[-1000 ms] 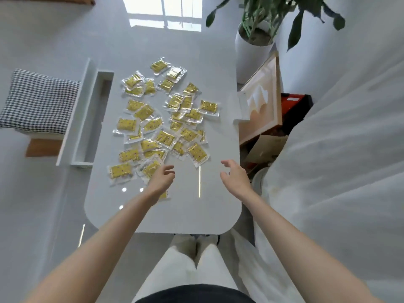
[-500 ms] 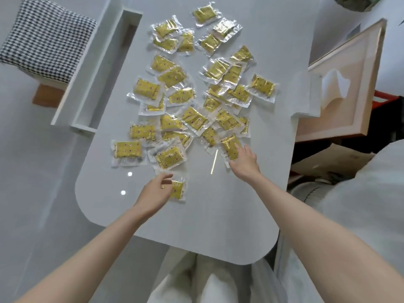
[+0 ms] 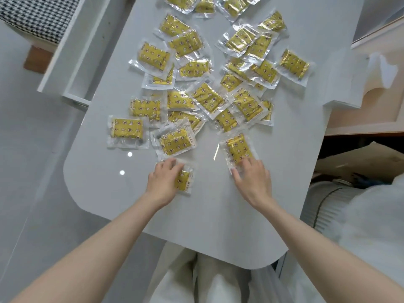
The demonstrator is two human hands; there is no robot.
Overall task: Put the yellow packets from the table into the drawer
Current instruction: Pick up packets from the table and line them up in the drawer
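Several yellow packets [image 3: 209, 99] in clear wrappers lie scattered over the white table [image 3: 207, 217]. My left hand [image 3: 162, 182] lies on the nearest packet [image 3: 183, 180], its fingers curled over the packet's left part. My right hand [image 3: 251, 178] has its fingertips and thumb curled onto the near end of another packet [image 3: 237, 148]. Both packets still lie flat on the table. The open white drawer [image 3: 80, 51] sticks out from the table's left side, and I cannot see anything in it.
A checked cushion [image 3: 37, 16] lies on a seat beyond the drawer at the far left. A framed picture [image 3: 376, 101] leans at the table's right edge, with a cardboard box [image 3: 358, 158] and a white ribbed object [image 3: 328, 206] below it.
The camera has come closer to the table. My left hand has settled onto the nearest packet. My right hand reached the packet on the right and has drawn it slightly nearer.
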